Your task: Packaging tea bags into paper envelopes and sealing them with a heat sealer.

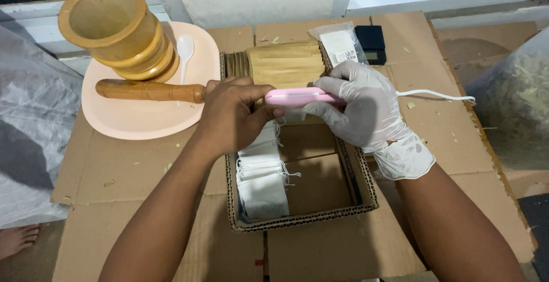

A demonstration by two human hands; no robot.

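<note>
My bare left hand (231, 116) and white-gloved right hand (363, 108) both close their fingers on a slim pink plastic device (297, 96) with a white cord (434, 94), held over the far end of the open corrugated cardboard box (303, 216). White drawstring filter bags (262, 173) line the box's left wall. A wooden mortar (114, 28) and pestle (148, 90) rest on a peach plate (143, 119) at the cardboard-covered surface's (114, 173) far left corner.
</note>
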